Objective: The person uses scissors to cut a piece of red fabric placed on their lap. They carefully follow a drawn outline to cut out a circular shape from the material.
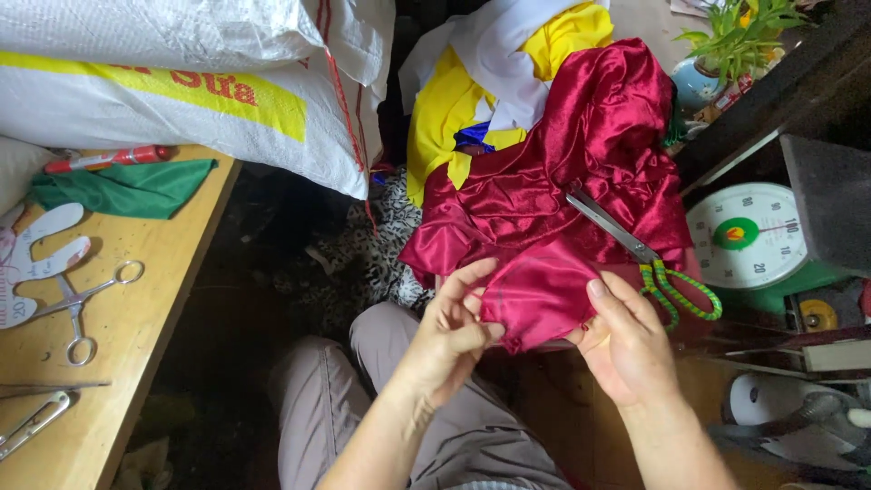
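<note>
Two steel scissors (80,308) on wooden table (136,299), cluttered sewing corner beside.

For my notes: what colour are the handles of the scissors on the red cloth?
Green with yellow flecks, on the scissors; head view shows it best.

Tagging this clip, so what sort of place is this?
Probably a small home tailoring workshop: hands fold shiny crimson satin cloth, green-handled fabric scissors lie on it, and steel scissors rest on a wooden table.
</note>
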